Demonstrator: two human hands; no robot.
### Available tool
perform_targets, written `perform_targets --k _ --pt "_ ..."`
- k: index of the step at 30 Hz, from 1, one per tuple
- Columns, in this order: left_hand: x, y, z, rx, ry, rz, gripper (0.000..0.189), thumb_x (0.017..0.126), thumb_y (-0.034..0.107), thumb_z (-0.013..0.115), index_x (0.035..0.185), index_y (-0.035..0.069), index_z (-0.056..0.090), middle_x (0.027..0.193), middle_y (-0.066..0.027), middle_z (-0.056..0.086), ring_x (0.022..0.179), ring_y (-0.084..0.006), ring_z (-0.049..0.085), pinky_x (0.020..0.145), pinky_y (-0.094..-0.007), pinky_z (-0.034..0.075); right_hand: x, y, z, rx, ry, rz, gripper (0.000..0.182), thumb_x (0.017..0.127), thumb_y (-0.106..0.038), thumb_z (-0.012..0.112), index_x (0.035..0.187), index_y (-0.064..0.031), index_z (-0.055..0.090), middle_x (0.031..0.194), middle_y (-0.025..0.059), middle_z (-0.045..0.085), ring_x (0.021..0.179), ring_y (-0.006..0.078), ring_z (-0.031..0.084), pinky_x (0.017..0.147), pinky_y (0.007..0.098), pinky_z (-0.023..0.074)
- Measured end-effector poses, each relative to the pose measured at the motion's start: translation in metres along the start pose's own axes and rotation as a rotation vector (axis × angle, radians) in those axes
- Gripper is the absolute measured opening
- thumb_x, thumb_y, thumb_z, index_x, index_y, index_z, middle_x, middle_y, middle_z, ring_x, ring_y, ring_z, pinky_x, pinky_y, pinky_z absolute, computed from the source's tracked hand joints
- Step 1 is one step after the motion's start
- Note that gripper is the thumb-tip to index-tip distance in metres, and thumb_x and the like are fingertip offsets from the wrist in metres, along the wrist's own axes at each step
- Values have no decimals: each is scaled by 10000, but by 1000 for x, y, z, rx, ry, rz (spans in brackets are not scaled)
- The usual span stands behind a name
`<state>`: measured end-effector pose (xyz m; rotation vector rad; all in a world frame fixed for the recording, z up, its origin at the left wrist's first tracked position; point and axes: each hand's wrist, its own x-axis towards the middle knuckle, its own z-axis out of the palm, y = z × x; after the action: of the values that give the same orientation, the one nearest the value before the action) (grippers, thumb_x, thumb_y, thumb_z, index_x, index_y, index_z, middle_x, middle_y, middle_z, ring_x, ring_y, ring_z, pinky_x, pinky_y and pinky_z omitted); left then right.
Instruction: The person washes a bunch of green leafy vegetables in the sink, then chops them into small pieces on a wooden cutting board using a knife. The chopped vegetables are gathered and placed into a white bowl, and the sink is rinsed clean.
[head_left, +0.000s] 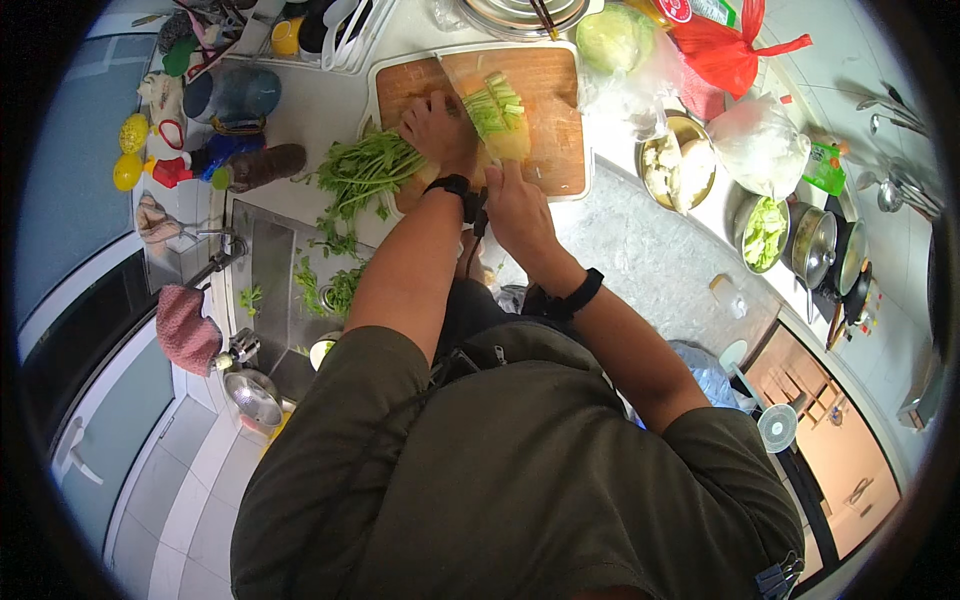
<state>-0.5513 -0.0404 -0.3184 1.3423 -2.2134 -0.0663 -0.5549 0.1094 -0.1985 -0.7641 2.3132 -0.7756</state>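
My right hand (517, 210) is closed on the handle of a kitchen knife (455, 79), whose broad blade stands on edge over a wooden cutting board (553, 146) with a pale rim. Cut green celery stalks (495, 105) lie just right of the blade. To its left, my left hand (439, 127) rests on the board with bent fingers; what lies under them is hidden. Leafy celery tops (367, 172) spread from beside this hand over the board's left edge onto the counter.
At left is a steel sink (270, 262) with loose leaves. A cabbage (615, 37) and steel pots stand behind the board. On the right counter are a bowl of pale food (679, 161), a bowl of cut greens (765, 232) and a lidded pot (814, 240).
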Motion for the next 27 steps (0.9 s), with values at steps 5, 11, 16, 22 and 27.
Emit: perform_targets --k 5,11,16,22,27 --pt "4 0 6 24 -52 -22 156 871 222 673 815 111 580 891 -109 550 907 -341 545 844 -480 395 -9 -7 -18 80 -34 17 333 1086 -333 410 1109 -11 487 790 321 666 738 534 638 657 637 478" --pt "6 0 8 46 -69 -26 138 879 176 663 807 104 570 885 -111 547 908 -339 544 835 -476 400 -26 -6 -32 59 -118 85 343 1102 -317 397 1237 -20 501 904 332 668 870 535 642 748 601 496" --pt "8 3 6 66 -106 -30 133 894 175 646 810 104 571 895 -111 546 924 -337 543 833 -469 393 -30 -5 -36 72 -148 110 355 1102 -309 405 1283 -16 492 925 331 671 898 536 640 767 588 507" --pt "7 0 6 66 -150 -2 135 900 203 622 833 97 574 926 -113 557 946 -334 545 826 -466 388 -6 15 -14 99 -142 108 320 1098 -281 418 1249 -8 488 977 348 656 901 549 625 737 610 487" --pt "5 1 11 117 -188 -41 160 896 240 615 840 94 580 935 -117 559 972 -334 549 833 -475 389 15 49 12 125 -81 26 332 1085 -325 420 1211 -23 480 842 321 670 803 547 637 711 629 479"
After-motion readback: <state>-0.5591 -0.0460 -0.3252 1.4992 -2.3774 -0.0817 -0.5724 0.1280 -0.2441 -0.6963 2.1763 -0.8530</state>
